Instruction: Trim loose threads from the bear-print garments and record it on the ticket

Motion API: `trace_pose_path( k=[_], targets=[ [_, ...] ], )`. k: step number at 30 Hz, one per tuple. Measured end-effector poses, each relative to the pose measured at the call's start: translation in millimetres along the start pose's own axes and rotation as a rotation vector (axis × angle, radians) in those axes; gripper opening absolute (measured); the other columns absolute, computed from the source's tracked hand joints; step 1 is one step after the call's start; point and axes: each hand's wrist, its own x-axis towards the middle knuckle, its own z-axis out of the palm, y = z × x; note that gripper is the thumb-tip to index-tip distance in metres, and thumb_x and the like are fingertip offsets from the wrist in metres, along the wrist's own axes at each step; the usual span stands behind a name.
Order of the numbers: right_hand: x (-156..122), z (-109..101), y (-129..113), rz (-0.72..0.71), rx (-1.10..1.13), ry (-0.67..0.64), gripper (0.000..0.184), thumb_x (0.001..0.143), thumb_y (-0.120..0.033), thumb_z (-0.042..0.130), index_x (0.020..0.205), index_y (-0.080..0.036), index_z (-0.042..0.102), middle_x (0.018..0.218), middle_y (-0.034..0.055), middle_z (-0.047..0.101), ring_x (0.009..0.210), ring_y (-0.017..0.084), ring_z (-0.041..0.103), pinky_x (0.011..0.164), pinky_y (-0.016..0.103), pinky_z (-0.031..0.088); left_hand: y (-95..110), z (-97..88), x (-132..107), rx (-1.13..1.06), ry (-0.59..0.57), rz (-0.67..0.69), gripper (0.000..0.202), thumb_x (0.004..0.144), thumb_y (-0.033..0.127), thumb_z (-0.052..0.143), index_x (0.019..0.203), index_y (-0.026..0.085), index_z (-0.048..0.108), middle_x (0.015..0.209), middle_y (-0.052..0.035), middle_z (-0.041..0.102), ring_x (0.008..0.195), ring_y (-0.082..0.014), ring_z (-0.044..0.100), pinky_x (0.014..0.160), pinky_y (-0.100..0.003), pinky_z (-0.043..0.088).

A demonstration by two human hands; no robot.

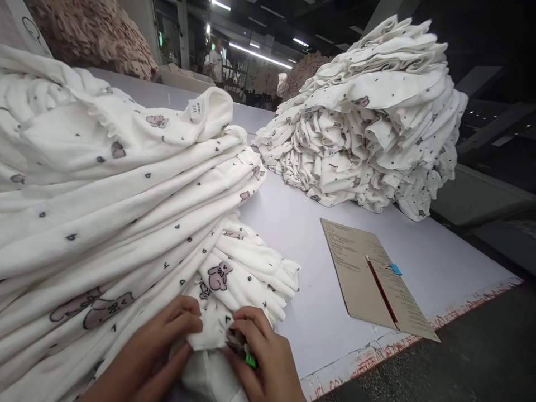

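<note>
Head view: white cloth [209, 337] with mauve bear prints [219, 276].

a broad, pale lavender-white, smooth-topped work table [285, 218] fills the middle, its near edge wrapped in a scuffed white covering with red markings. below it lies a dark grey, speckled floor [402, 379]. beyond the table's far side sits a long, cream-coloured, open-topped bin [186, 82], with a plain, pale grey wall panel [141, 25] to its left. overhead, slim, bright white tube lights [260, 55] run across a dark, dim ceiling [288, 19].
</note>
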Motion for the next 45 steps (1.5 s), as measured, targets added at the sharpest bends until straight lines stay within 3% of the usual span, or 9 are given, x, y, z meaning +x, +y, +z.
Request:
trace_pose_path(
  k=[4,8,10,14,19,25,30,36,45],
  targets=[
    [4,2,-4,0.176,0.188,0.095,0.022,0.093,-0.032,0.043,0.075,-0.021,0.049,0.067,-0.0016,0.05,0.064,0.014,0.051,0.058,0.021,0.039,1,-11.4,-2,-0.497,-0.06,-0.24,0.022,0.09,0.047,0.048,0.097,0.028,0.057,0.09,0.0005,0.06,0.088,-0.0194,0.056,0.073,-0.022,0.047],
    [7,0,-12,0.09,0.28,0.101,0.02,0.082,-0.039,0.06,0.085,-0.022,0.049,0.074,-0.0032,0.048,0.058,0.011,0.043,0.051,0.021,0.034,1,-8.1,2,-0.636,-0.047,-0.216,0.017,0.09,0.044,0.051,0.087,0.027,0.053,0.085,0.0025,0.054,0.078,-0.0145,0.048,0.067,-0.019,0.043],
    [8,1,-13,0.002,0.207,0.041,0.028,0.075,-0.038,0.068,0.093,-0.023,0.053,0.084,-0.0011,0.053,0.058,0.011,0.045,0.051,0.021,0.034,-2,-6.3,3,-0.566,-0.031,-0.191,0.019,0.09,0.044,0.05,0.084,0.026,0.051,0.08,0.0031,0.05,0.074,-0.0137,0.046,0.064,-0.019,0.041],
    [7,8,-7,-0.073,0.143,0.0,0.007,0.08,-0.024,0.057,0.087,-0.022,0.057,0.085,0.0017,0.057,0.068,0.015,0.054,0.058,0.022,0.039,-4,-7.5,-1,-0.319,-0.04,-0.124,0.016,0.094,0.039,0.038,0.091,0.03,0.051,0.081,0.0032,0.054,0.076,-0.0159,0.052,0.068,-0.022,0.043],
    [1,15,-5,-0.068,0.198,0.043,0.008,0.08,-0.019,0.059,0.084,-0.023,0.054,0.082,-0.0011,0.054,0.061,0.011,0.051,0.053,0.02,0.036,12,-8.5,-1,0.385,-0.122,0.3,0.03,0.078,0.02,0.055,0.106,0.029,0.055,0.086,0.0045,0.07,0.072,-0.0178,0.062,0.072,-0.026,0.042],
    [-4,14,-24,0.102,0.268,0.095,0.011,0.082,-0.025,0.055,0.075,-0.023,0.048,0.073,-0.0035,0.049,0.059,0.01,0.047,0.051,0.018,0.034,7,-4.6,-3,0.514,-0.005,0.416,0.038,0.071,0.02,0.06,0.107,0.029,0.049,0.086,0.0068,0.069,0.069,-0.0163,0.063,0.066,-0.023,0.046],
    [-11,24,-26,0.172,0.165,0.023,0.01,0.077,-0.026,0.059,0.076,-0.023,0.049,0.074,-0.0031,0.053,0.058,0.011,0.05,0.052,0.02,0.033,1,-3.0,-5,0.233,0.098,0.273,0.035,0.075,0.012,0.048,0.099,0.035,0.056,0.087,0.0128,0.069,0.078,-0.0093,0.066,0.071,-0.011,0.046],
    [-13,17,-20,0.146,0.151,-0.065,0.032,0.084,-0.056,0.052,0.081,-0.024,0.053,0.075,-0.0027,0.051,0.059,0.012,0.052,0.049,0.022,0.031,10,-7.3,-6,-0.073,-0.06,-0.026,0.024,0.076,0.016,0.05,0.087,0.029,0.067,0.085,0.0067,0.07,0.083,-0.0144,0.065,0.074,-0.015,0.047],
    [-13,13,-21,0.063,-0.012,-0.097,0.042,0.089,-0.061,0.043,0.079,-0.024,0.061,0.073,-0.0014,0.06,0.057,0.012,0.059,0.048,0.019,0.038,16,-5.7,-4,-0.218,-0.024,-0.202,0.019,0.072,0.024,0.053,0.079,0.029,0.069,0.08,0.0054,0.068,0.081,-0.0165,0.063,0.072,-0.018,0.045]
  ],
)
